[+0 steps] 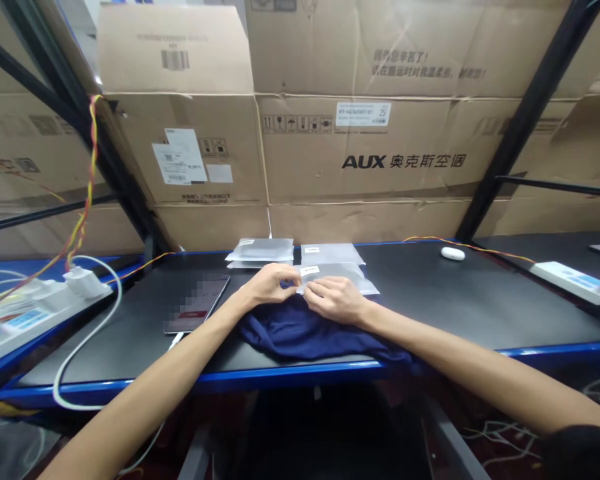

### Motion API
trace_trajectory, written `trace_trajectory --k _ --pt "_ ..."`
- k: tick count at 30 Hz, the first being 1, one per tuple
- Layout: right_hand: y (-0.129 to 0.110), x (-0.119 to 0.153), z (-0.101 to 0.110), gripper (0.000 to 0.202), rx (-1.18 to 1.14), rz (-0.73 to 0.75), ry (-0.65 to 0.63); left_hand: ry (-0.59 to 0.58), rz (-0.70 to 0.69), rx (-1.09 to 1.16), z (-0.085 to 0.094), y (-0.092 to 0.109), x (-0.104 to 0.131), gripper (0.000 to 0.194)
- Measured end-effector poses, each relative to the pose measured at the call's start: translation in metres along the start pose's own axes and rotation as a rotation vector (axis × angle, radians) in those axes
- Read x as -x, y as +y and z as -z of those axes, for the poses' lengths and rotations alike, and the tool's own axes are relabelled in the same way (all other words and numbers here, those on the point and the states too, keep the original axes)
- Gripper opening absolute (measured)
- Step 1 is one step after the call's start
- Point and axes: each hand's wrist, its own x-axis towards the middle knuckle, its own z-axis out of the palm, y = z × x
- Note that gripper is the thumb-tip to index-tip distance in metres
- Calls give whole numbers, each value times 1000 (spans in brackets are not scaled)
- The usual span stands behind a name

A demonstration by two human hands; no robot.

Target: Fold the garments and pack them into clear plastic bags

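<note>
My left hand [273, 283] is closed in a pinch at the near left corner of a frosted flat packet [347, 275] with a small white label. Beside it, my right hand [333, 298] is closed, fingers curled over the packet's near edge. What the fingertips hold is too small to make out. Under and in front of both hands a dark blue cloth [310, 333] lies bunched at the table's front edge. Behind them sit another frosted packet [333, 253] and, to its left, a small stack of frosted packets [263, 250].
A phone [197, 305] with a white cable lies left of the hands on the black table [145, 347]. Power strips [35, 310] stand at both sides. A white case [453, 253] sits at the back right, before large cardboard [360, 180].
</note>
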Motion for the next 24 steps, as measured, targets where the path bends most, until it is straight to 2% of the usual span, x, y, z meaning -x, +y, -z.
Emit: trace_trajectory --k 5,13,20,24 --pt "-2 -1 0 26 125 27 123 10 -12 14 0 1 0 15" --pt "1 4 3 22 188 72 131 1 -17 -2 2 0 0 18" --pt "24 39 22 14 262 72 196 8 16 -70 8 -10 1 24" --pt "36 65 35 14 272 17 151 9 57 -121 15 -13 1 28"
